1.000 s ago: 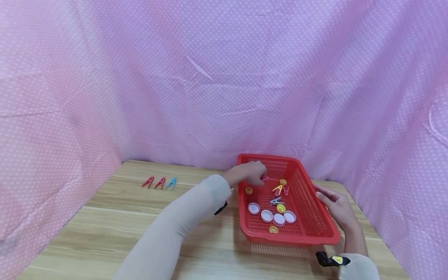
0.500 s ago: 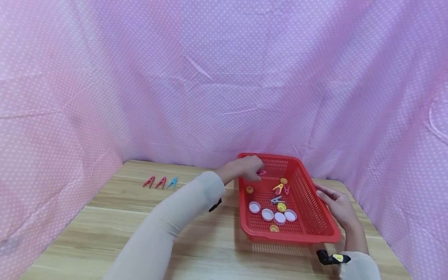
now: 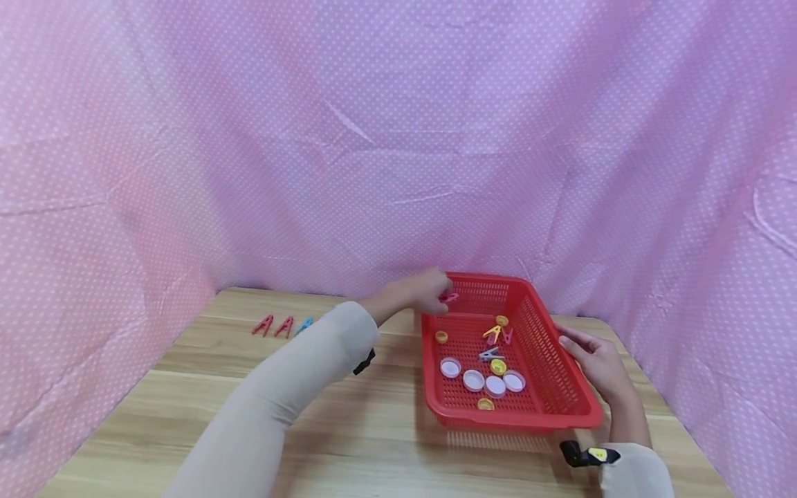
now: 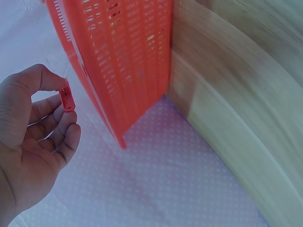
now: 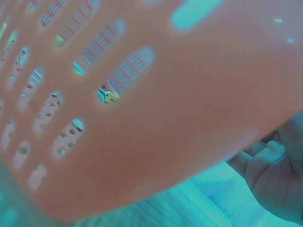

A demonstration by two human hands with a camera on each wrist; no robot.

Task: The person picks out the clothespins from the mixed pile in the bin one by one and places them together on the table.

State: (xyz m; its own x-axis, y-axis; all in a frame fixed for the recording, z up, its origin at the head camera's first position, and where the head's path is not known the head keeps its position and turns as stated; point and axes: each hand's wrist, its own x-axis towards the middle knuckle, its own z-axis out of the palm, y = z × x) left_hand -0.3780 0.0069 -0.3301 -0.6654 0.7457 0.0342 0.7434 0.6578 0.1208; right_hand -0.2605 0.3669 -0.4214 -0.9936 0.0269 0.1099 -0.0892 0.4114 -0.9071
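I am observing left hand pinching pink clothespin between thumb and fingers, near far left corner of red basket; right hand holding right rim; white caps lying inside

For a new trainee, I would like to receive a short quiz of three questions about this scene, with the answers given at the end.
1. What does the left hand pinch?
2. True or false: the right hand touches the red perforated plastic basket.
3. How many round white discs lie in the basket?

Key:
1. A pinkish-red plastic clothespin.
2. True.
3. Four.
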